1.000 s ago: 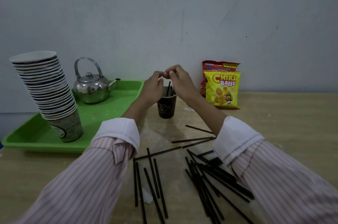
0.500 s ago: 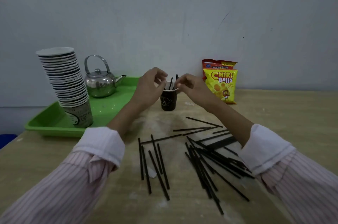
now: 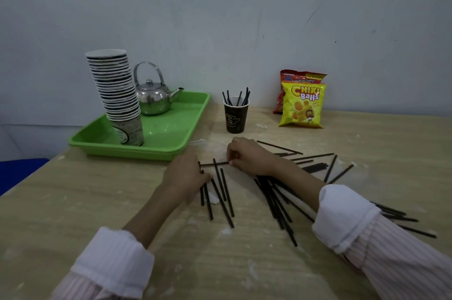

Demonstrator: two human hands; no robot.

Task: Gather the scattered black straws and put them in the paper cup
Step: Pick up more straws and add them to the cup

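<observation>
A dark paper cup [image 3: 235, 117] stands on the table near the wall, with several black straws [image 3: 238, 97] upright in it. Many more black straws lie scattered on the table: a small group [image 3: 223, 198] in the middle and a bigger pile [image 3: 278, 199] partly under my right forearm. My right hand [image 3: 250, 156] is down on the table, its fingertips pinching the right end of one straw [image 3: 213, 164] that lies crosswise. My left hand [image 3: 184, 173] rests at that straw's left end and on the tops of the small group. Its grip is hidden.
A green tray [image 3: 156, 146] at the left holds a tall leaning stack of paper cups [image 3: 115, 89] and a metal kettle [image 3: 152, 99]. Two snack bags [image 3: 302, 104] lean on the wall at the right. The table's left edge [image 3: 27, 178] is close.
Both hands have come away from the cup's rim and dropped to the table among the loose straws. The cup now stands in plain view with its straws.
</observation>
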